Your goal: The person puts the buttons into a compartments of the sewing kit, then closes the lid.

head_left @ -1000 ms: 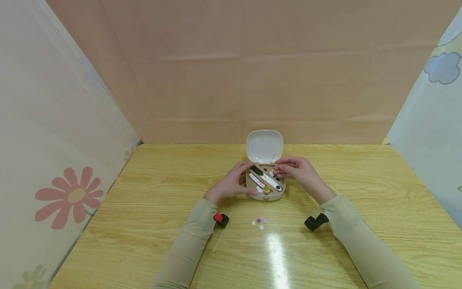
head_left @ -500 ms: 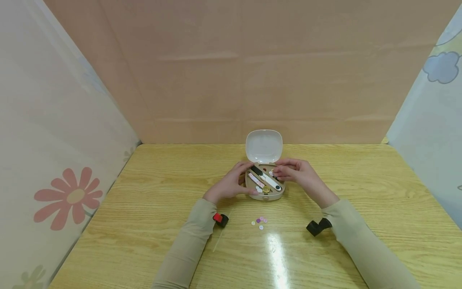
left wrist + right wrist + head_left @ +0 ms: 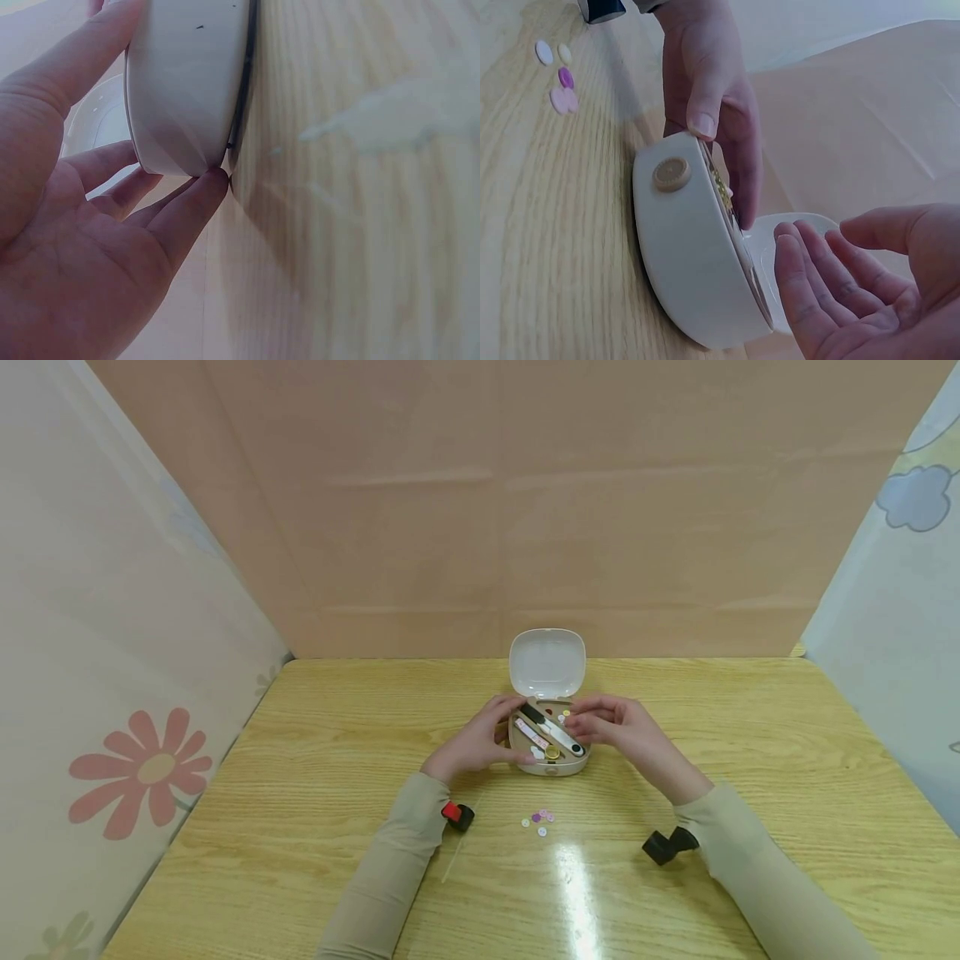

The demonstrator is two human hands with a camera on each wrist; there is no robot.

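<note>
Lying loose on the tabletop (image 3: 300,760), nearest the viewer, are five buttons (image 3: 536,817); in my judgement a low pass of either sleeve (image 3: 765,877) or of the black wrist mount (image 3: 660,848) on the right arm could scatter them. Beyond them stands the white case (image 3: 694,247). The main hazard here appears to be tipping: should the left hand (image 3: 476,743) pull or bear down on the front edge, the case could slide or tilt and spill its contents. The right hand (image 3: 630,732) could also catch the yellow button (image 3: 566,713) inside and flick it out. As to position, the left hand grips the case by its left side, thumb on the front rim. The right hand hangs over the right part of the case, fingers loosely bent, with nothing visible between them; whether a fingertip touches the contents cannot be told. Between the hands, a black-and-white implement (image 3: 562,737) lies diagonally in the case, a pink-patterned strip (image 3: 525,729) to its left. Farther back, the lid (image 3: 547,662) stands raised before a pinkish-brown backdrop (image 3: 525,527).
</note>
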